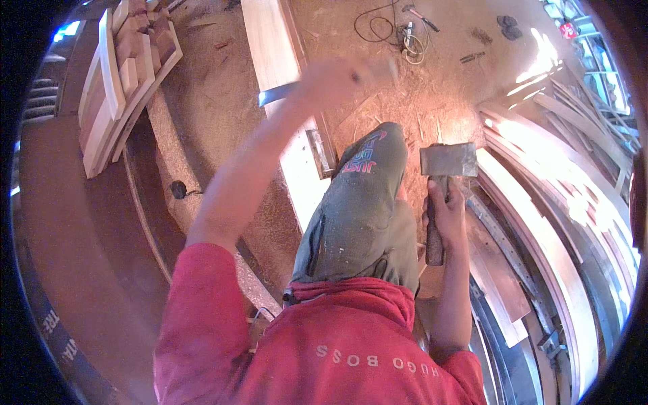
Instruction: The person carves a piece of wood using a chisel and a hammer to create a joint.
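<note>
My right hand (450,206) is closed around the dark handle of a mallet (448,160). The mallet's blocky, worn grey head points up, and its handle hangs down beside my right leg. Out past my left knee, my left hand (345,77) is smeared by motion. Something pale and blurred shows at its fingertips, and I cannot make out what it is. Under my left forearm runs a long pale wooden board (268,34), with a blue strip (275,94) across it near my wrist. A small dark-edged block or slot (320,154) sits along the board's right edge, beside my knee.
Curved wooden pieces (128,81) stand stacked at the far left. Long planks (540,223) crowd the right side. A hammer (425,19), a corded power tool (408,37) and dark sandals (509,27) lie on the shaving-strewn floor ahead. A long beam (172,145) lies to my left.
</note>
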{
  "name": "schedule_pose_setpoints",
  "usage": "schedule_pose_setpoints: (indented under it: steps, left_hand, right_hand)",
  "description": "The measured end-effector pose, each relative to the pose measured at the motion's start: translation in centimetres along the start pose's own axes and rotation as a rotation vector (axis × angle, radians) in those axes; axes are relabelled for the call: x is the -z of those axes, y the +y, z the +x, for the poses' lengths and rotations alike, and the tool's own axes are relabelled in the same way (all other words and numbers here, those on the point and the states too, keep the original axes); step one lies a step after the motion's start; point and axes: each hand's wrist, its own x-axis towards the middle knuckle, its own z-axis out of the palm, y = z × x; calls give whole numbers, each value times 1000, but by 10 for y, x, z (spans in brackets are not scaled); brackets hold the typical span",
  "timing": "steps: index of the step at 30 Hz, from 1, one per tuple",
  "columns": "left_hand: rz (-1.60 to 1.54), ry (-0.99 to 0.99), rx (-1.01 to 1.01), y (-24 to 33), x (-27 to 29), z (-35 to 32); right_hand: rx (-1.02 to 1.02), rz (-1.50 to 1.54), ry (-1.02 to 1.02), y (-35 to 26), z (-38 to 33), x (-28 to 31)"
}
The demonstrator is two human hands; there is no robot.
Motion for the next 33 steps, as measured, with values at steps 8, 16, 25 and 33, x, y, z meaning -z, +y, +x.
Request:
schedule_pose_setpoints:
  steps: [8, 16, 25, 33]
  left_hand:
    - [-212, 119, 370, -16, 22, -94]
    - [-1089, 374, 412, 8, -7, -118]
    - [-1059, 529, 166, 51, -6, -104]
    - [-1202, 644, 348, 9, -32, -133]
  right_hand:
    - [-143, 177, -52, 25, -52, -7]
    - [-180, 113, -24, 28, -79, -11]
    - [-76, 184, 44, -19, -89, -23]
    - [119, 13, 43, -38, -80, -20]
